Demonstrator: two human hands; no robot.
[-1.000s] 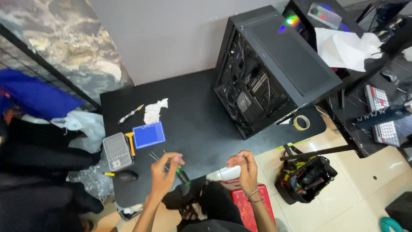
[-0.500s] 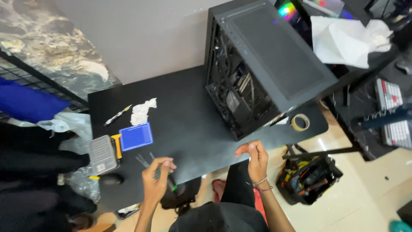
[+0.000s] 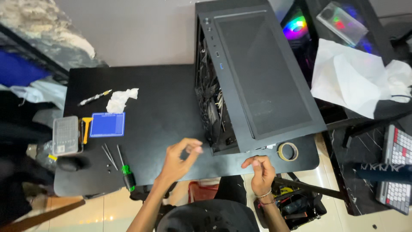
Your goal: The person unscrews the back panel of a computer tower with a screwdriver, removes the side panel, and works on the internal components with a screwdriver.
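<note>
My left hand (image 3: 180, 160) hovers over the front of the black desk (image 3: 163, 107), fingers loosely curled, with nothing visible in it. My right hand (image 3: 258, 169) hangs at the desk's front edge, just below the open side of the black computer case (image 3: 257, 73), and is also empty. A green-handled screwdriver (image 3: 127, 174) lies on the desk to the left of my left hand, apart from it. Two thin metal tools (image 3: 109, 155) lie next to it.
On the desk's left are a blue pad (image 3: 107, 124), a grey bit box (image 3: 65, 135), a yellow tool (image 3: 86, 128), crumpled tissue (image 3: 121, 99) and a pen (image 3: 94, 97). A tape roll (image 3: 288, 151) sits right of the case. A tool bag (image 3: 296, 204) is on the floor.
My left hand has let go of the green screwdriver, which now lies on the desk, and moved right toward the case. My view has shifted closer.
</note>
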